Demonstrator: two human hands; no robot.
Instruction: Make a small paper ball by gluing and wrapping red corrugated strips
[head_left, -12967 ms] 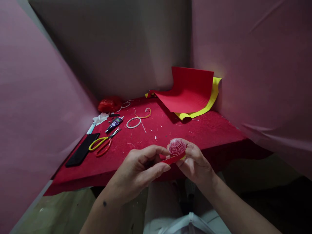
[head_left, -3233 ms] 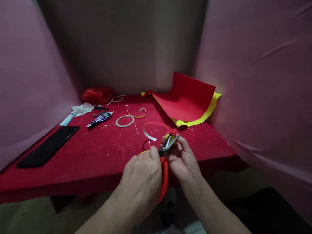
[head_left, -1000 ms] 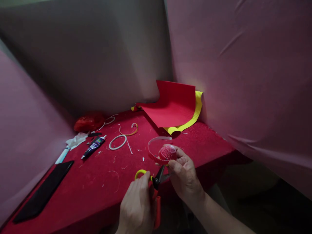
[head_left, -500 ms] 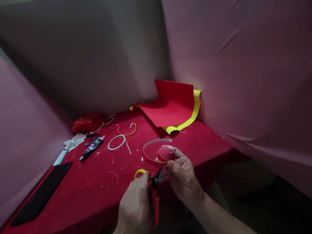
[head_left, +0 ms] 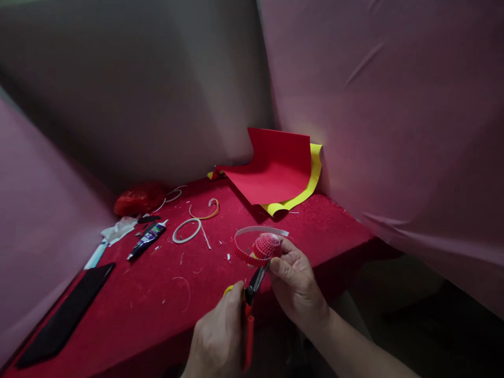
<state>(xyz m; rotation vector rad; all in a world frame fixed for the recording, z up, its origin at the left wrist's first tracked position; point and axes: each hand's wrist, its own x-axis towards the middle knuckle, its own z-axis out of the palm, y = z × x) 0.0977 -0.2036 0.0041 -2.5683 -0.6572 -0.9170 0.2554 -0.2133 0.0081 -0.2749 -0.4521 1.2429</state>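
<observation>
My right hand [head_left: 293,278] pinches a coiled roll of red corrugated paper [head_left: 268,245] with white showing along its rounded top. From the roll a loose strip [head_left: 241,251] curls out to the left and back behind it. My left hand [head_left: 218,331] is closed around scissors [head_left: 252,291] with yellow and red handles. The dark blades point up at the underside of the roll, nearly together, beside my right thumb. Whether the strip lies between the blades I cannot tell.
Red corrugated sheets [head_left: 275,173] lie over a yellow sheet [head_left: 315,168] at the back. To the left are a glue tube [head_left: 147,240], a white paper coil [head_left: 186,231], a curled orange strip [head_left: 210,214], a red plastic bag [head_left: 139,198], a tissue [head_left: 119,229] and a flat black piece [head_left: 66,315].
The scissor blades have come closer together and the handles have drawn in. The loose strip's free end has swung to the right.
</observation>
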